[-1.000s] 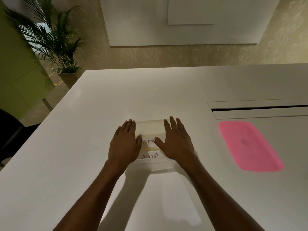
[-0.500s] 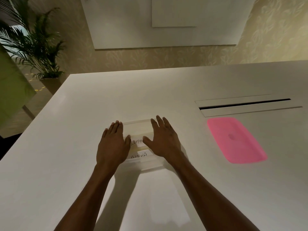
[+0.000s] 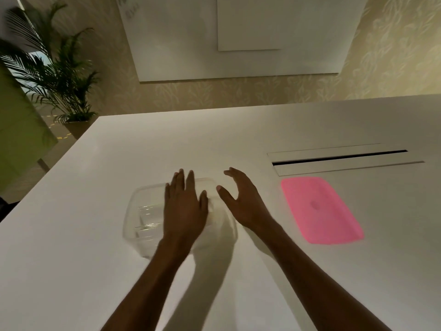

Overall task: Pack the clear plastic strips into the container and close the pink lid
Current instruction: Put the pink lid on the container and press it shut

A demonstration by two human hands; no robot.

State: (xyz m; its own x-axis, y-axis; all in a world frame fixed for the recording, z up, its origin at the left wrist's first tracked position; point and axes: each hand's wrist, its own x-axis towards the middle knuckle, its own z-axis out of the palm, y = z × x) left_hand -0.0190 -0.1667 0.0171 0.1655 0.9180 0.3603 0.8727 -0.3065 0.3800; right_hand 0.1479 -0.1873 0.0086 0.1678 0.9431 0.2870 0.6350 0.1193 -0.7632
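A clear plastic container [image 3: 133,223] sits on the white table [image 3: 71,259] in front of me. Clear plastic strips [image 3: 149,218] lie inside it, at its left part. My left hand [image 3: 185,209] is flat over the container's middle with straight fingers and hides what lies under it. My right hand [image 3: 243,201] hovers just right of the container, fingers spread and relaxed, holding nothing. The pink lid [image 3: 319,209] lies flat on the table to the right, apart from both hands.
A long cable slot [image 3: 338,156] with a white flap is set in the table behind the lid. A potted palm [image 3: 55,75] stands past the table's far left corner. A whiteboard [image 3: 238,37] hangs on the patterned wall.
My left hand slid right onto the container's middle. My right hand lifted off it and moved right. The labelled strips seen between the hands are now covered.
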